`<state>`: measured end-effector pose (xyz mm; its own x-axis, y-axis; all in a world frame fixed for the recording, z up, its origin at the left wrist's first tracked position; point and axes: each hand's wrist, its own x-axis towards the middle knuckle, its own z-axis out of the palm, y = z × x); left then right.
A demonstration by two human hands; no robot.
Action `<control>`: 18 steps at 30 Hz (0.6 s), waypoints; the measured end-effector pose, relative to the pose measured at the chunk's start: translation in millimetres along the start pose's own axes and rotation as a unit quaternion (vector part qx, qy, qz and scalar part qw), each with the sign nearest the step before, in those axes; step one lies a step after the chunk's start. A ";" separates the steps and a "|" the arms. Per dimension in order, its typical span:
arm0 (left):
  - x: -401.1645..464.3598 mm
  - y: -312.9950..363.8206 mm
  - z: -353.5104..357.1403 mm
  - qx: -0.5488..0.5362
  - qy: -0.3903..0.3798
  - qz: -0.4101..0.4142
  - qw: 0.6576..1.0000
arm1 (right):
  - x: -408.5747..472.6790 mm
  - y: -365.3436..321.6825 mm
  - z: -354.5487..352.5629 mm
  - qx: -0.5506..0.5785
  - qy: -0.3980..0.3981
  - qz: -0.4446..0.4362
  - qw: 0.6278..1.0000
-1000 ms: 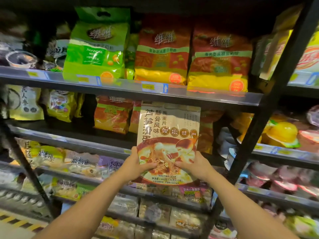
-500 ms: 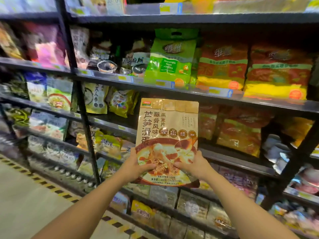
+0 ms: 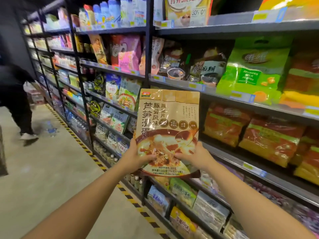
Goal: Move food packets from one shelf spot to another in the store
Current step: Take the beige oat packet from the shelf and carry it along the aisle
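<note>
A tan food packet [image 3: 168, 131] printed with a bowl of soup is held upright in the air in front of the shelves [image 3: 241, 104], clear of every shelf edge. The left hand [image 3: 136, 156] has its grip clamped on the packet's lower left edge, thumb across the front; the right hand [image 3: 196, 156] is clamped on the lower right edge the same way. Behind the packet, to the right, stand a green bag [image 3: 253, 71] and orange bags [image 3: 269, 140] on the shelves. Far down the aisle on the left, a person in dark clothes [image 3: 15, 100] stands on the floor [image 3: 43, 169] beside a yellow-and-black striped line [image 3: 89, 152].
</note>
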<state>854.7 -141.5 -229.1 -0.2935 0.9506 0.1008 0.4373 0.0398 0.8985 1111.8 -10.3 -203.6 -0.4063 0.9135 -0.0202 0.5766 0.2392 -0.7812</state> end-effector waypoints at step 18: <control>126.4 -64.3 -162.1 -0.024 0.184 -0.036 0.982 | 214.1 -145.5 102.6 -0.038 -0.095 -0.105 0.989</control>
<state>651.7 -73.8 -204.8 -0.6140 0.7696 0.1751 0.3652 0.0804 0.9274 868.2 116.7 -158.3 -0.6447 0.7643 0.0161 0.5131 0.4482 -0.7320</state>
